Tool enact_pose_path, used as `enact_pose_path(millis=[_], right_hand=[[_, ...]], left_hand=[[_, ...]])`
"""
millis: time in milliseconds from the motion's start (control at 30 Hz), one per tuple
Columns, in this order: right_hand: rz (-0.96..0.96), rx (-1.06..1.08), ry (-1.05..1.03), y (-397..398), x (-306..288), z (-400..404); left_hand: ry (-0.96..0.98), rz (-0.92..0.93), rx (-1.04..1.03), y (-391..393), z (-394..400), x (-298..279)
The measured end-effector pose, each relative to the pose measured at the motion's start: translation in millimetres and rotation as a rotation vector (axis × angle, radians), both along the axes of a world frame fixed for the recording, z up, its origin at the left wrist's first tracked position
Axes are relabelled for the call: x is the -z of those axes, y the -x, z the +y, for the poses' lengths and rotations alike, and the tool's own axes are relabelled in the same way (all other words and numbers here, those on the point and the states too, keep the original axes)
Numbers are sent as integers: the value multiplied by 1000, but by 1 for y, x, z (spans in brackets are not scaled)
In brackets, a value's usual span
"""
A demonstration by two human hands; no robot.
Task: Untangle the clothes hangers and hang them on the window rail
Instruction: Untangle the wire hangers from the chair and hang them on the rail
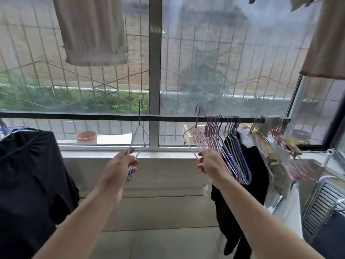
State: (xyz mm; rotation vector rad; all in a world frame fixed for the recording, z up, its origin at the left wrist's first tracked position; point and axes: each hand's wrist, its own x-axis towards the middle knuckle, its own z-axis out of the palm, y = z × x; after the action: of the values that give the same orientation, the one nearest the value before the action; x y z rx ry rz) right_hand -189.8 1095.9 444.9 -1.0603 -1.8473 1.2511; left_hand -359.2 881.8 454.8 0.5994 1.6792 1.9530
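Note:
A dark window rail (pixel 93 116) runs across the window at mid height. My left hand (pixel 121 165) grips a pale blue wire hanger (pixel 137 136) by its lower corner; its hook rises above the rail. My right hand (pixel 210 162) pinches a pink wire hanger (pixel 195 141) whose hook also stands just above the rail, left of a row of several pink, blue and green hangers (pixel 224 139) hooked on the rail.
Black clothing (pixel 28 174) hangs at the left and another black garment (pixel 242 180) at the right below the hangers. A beige cloth (pixel 93 34) hangs overhead. A terracotta pot (pixel 86 137) sits outside on the sill. A louvred unit (pixel 323 204) stands at the far right.

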Motion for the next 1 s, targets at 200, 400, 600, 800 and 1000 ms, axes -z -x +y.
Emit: enact_pose_path(millis=[200, 400, 600, 800, 1000], right_hand=[[-197, 79, 14, 14, 17, 46], [-372, 213, -156, 13, 43, 58], [-487, 267, -230, 11, 40, 58], [-671, 222, -491, -1, 29, 39], [-22, -210, 158, 5, -4, -48]], left_hand=[[0, 13, 3, 7, 18, 2], [3, 7, 28, 12, 26, 11], [-18, -13, 41, 12, 31, 10], [-38, -57, 69, 5, 32, 11], [5, -177, 267, -18, 44, 26]])
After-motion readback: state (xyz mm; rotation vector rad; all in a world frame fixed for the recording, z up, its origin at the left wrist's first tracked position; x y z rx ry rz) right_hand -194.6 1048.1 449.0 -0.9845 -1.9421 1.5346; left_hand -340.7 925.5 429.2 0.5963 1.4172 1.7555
